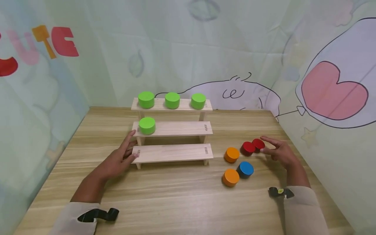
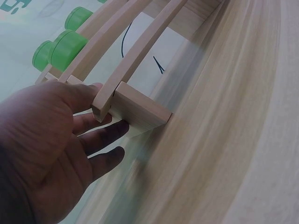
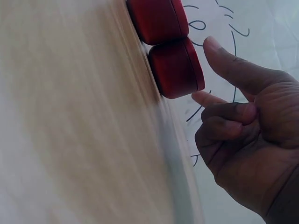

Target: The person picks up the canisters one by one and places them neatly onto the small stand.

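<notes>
Fingers (image 1: 271,141) apart at the outer red block (image 1: 257,145): square up before pinching

Standing on the surface (image 1: 188,199), right of the shelves, side by side with the inner red block (image 1: 248,148) and seemingly touching it in the right wrist view. Close beside, the right hand (image 1: 283,156), with thumb and forefinger spread and other fingers folded toward the palm; no clamped hold yet, actual contact hard to confirm.

Probably best to set thumb and forefinger on opposite sides of the round wall, well down it, clear of the neighbour. Then draw off sideways before lifting, so as not to drag or tip the inner one.

Farther out, one orange block (image 1: 232,154) near the red pair, another orange block (image 1: 230,178) nearer the wearer, just beside a blue block (image 1: 245,169). Pass above these rather than between, to avoid a knock.

At the left end of the wooden stand (image 1: 182,130), the left hand (image 1: 116,163), fingers spaced, thumb on the lowest shelf (image 1: 173,153); apparently a light steadying touch. Press gently there, to spare the three green blocks (image 1: 172,101) up top and the fourth green block (image 1: 147,126) on the middle shelf (image 1: 191,127).
</notes>
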The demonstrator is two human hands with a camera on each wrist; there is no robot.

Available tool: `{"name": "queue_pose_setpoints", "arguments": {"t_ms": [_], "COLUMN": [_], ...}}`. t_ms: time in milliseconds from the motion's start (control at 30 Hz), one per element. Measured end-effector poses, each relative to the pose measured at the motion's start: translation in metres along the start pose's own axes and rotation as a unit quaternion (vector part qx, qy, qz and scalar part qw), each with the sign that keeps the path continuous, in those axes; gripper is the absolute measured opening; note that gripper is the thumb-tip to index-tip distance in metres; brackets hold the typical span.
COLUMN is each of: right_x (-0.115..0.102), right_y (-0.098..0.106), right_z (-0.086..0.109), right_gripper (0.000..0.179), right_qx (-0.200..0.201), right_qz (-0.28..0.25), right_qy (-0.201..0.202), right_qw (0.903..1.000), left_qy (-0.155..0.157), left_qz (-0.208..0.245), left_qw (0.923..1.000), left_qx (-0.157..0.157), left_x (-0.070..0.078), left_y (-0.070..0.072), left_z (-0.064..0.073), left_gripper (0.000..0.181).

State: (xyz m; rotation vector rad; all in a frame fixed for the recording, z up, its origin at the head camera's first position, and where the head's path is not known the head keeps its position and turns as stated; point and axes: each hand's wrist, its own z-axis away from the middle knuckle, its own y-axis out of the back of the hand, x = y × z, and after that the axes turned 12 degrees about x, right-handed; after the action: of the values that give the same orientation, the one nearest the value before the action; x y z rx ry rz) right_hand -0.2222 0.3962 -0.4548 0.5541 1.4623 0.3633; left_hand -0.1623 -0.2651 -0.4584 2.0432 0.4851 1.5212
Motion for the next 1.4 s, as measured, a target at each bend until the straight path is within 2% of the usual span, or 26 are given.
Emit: {"name": "queue_pose_setpoints", "arguments": {"t_ms": [300,1067,1400], "right_x": [0.007,0.018,0.019], "right_y": [-0.003,-0.01,-0.01], "right_z": [-0.003,-0.006,-0.005], "right_gripper": [0.069,0.062,0.059], "right_qx": [-0.008,-0.005,0.008], "right_qz": [-0.006,-0.01,-0.002], "right_qy": [-0.014,0.011,-0.015], "right_qw": [0.9999,0.9999,0.9998], "left_qy": [0.001,0.0,0.0], "left_qz": [0.003,0.007,0.002], "left_qw": [1.0,1.0,1.0], "left_qx": [0.0,-0.003,-0.003], "left_x": [0.0,0.0,0.001], "left_y": [0.001,0.001,0.001], "left_z": [0.001,0.0,0.001], "left_gripper": [0.092,0.093,0.092]}}
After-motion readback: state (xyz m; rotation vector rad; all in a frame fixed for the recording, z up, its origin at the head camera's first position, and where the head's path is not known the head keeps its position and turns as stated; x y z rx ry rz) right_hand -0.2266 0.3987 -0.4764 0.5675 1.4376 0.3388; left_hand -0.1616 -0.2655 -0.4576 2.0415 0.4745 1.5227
